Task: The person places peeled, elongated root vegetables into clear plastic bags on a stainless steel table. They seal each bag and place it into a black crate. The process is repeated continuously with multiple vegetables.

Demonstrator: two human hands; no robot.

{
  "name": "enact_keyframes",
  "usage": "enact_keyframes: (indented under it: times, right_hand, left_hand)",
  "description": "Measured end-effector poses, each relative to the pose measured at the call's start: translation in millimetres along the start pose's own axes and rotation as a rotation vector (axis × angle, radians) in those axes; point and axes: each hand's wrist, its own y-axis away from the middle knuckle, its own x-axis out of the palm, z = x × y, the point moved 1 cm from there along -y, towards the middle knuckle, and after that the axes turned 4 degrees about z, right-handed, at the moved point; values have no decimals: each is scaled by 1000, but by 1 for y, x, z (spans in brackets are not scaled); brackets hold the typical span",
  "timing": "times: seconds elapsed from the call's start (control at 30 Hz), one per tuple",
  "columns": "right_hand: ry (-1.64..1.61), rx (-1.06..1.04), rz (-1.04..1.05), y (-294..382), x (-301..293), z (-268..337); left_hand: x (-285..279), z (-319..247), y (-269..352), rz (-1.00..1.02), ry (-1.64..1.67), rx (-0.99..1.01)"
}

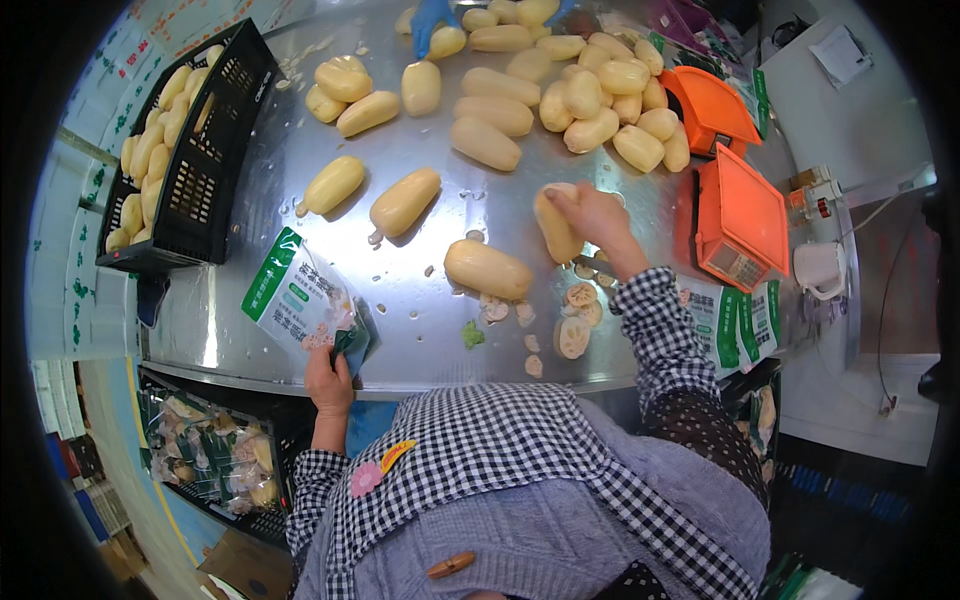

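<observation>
My left hand grips the lower edge of a printed plastic pouch with a green band, which lies tilted over the front of the steel table. Over on the right, my right hand is closed around a peeled lotus root segment. Just below that hand a knife blade lies by cut lotus root slices, partly hidden by my wrist. A thicker end piece shows its holes. Between my hands rests another lotus root segment, with two more farther left.
A black crate of lotus roots stands at the left. Piled roots and two orange scales occupy the right. A co-worker's blue-gloved hand touches a root at the far side. Flat pouches lie near the right edge.
</observation>
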Motion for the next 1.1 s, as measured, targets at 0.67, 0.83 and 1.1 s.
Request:
enact_keyframes:
  times: [0.67,0.83,1.1]
  right_hand:
    - [-852,-8,507,-5,83,-38]
    - [-1232,-129,495,22,61,-17]
    - [-1038,-516,755,82,65,103]
  left_hand:
    - [-14,-11,-11,54,-91,42]
    - [-22,-6,-21,-51,-111,259]
    - [-18,-12,-37,88,37,-35]
